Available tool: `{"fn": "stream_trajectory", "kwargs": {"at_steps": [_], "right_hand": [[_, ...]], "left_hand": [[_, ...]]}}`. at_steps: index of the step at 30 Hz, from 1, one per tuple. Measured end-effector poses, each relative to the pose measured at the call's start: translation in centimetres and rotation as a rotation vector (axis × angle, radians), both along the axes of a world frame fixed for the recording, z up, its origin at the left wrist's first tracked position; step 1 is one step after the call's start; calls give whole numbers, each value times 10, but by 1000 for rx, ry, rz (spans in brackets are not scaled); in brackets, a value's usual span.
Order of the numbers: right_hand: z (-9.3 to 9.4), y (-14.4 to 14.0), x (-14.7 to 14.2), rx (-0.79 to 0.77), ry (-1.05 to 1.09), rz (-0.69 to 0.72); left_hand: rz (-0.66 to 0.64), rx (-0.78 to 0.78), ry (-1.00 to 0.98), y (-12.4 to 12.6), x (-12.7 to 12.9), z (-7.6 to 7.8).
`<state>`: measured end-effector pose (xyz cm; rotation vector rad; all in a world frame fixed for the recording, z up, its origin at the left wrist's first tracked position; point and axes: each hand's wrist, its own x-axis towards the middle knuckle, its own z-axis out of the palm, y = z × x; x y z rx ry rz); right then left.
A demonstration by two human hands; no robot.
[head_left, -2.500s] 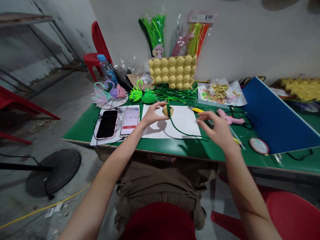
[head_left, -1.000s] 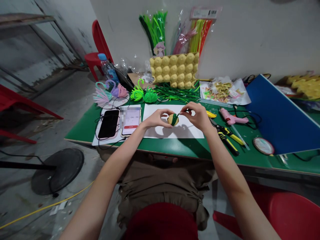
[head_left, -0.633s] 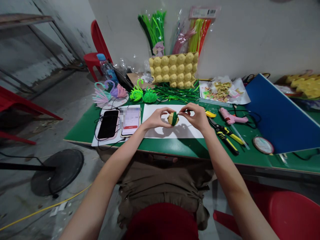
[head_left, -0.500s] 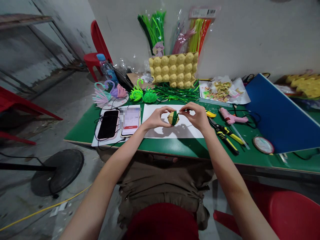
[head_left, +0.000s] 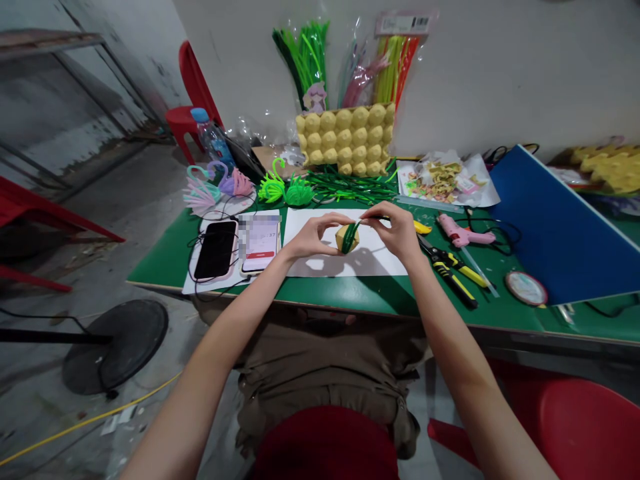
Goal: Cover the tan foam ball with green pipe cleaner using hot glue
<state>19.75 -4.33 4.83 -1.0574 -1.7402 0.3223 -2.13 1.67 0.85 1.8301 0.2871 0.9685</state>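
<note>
gripping a yellow piece [head_left: 341,239] in curled left hand [head_left: 311,237], arched right hand [head_left: 395,230] seemingly pinching a green strand [head_left: 349,239]

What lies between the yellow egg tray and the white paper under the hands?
In the head view, a loose pile of green pipe cleaners lies there on the table.

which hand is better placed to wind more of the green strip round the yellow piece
Probably the right hand: it seems to pinch the green strip at its upper end. The left hand is busy holding the yellow piece between thumb and fingers.
</note>
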Motion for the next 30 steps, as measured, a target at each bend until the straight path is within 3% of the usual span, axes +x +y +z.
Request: {"fn": "stream_trajectory", "kwargs": {"at_steps": [7, 12, 17, 22, 27, 30], "right_hand": [[1, 0, -6, -196, 201, 39], [3, 3, -7, -343, 320, 143], [1, 8, -6, -385, 402, 239], [-7, 13, -8, -424, 394, 279], [-13, 16, -9, -436, 400, 251], [-13, 11, -10, -308, 337, 91]], "left_hand": [[-11, -60, 9, -4, -1, 5], [-58, -59, -10, -3, -1, 4], [-112, -31, -37, -4, 1, 7], [-86, -30, 5, -6, 0, 10], [-11, 13, 8, -4, -1, 7], [72, 48, -9, -3, 0, 4]]}}
